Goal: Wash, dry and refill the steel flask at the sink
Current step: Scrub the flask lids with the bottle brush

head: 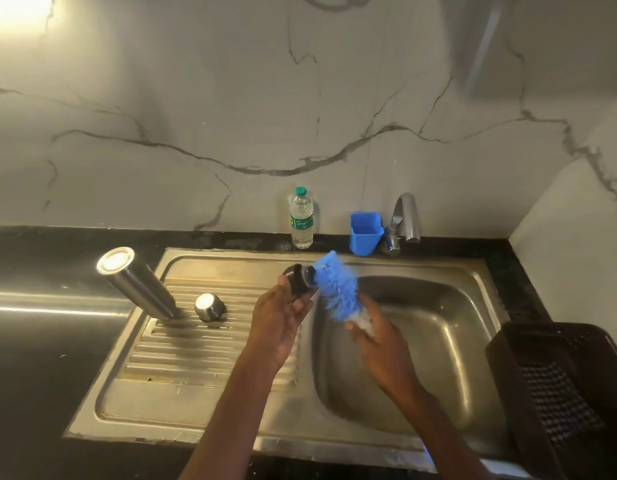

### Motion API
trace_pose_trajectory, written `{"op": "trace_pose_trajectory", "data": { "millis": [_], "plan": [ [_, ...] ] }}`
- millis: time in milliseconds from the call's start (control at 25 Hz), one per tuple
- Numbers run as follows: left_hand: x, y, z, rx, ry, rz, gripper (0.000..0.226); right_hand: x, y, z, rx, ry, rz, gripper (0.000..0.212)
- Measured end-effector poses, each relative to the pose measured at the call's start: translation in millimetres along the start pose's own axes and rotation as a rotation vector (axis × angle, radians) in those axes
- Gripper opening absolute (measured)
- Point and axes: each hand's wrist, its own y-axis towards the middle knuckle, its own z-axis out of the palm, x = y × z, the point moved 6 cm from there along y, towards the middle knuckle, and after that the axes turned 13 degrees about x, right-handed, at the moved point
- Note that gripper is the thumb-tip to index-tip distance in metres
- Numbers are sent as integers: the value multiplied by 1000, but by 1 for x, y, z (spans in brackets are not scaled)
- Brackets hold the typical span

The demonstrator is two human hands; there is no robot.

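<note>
Scrubbing the flask's stopper over the sink

Steel flask (137, 284) stands inverted on the drainboard, far left, cap (210, 306) just beside — basin (421, 341) open below. Left hand (283, 320) grips the dark stopper (298, 280); right hand (376, 344) grips the blue brush (338, 289) — bristles touching it.

Lighting: dim, warm; glare upper left of sink (231, 403). Brush (336, 292) motion-blurred; wide-angle bending at edges.

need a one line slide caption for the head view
Left hand holds dark flask stopper while right hand scrubs it with blue brush over sink.
</note>
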Motion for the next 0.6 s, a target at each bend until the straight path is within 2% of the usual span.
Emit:
{"op": "trace_pose_trajectory", "data": {
  "millis": [120, 240, 320, 440, 600],
  "plan": [
    [3, -3, 10, -6, 5, -63, 46, 15, -3, -7, -52, -5, -46, 49],
    [0, -6, 20, -6, 17, -103, 44, 22, -8, -10, -59, -222, -31, 56],
    [-2, -8, 22, -16, 47, -127, 45, 15, -13, -17, -130, -308, 30, 60],
    [-1, -9, 28, -30, 76, -171, 48, 26, -10, -22, -257, -337, -59, 67],
    [0, -5, 35, -64, -26, -288, 57, 19, -6, -14, -259, -527, -124, 82]
  ]
}}
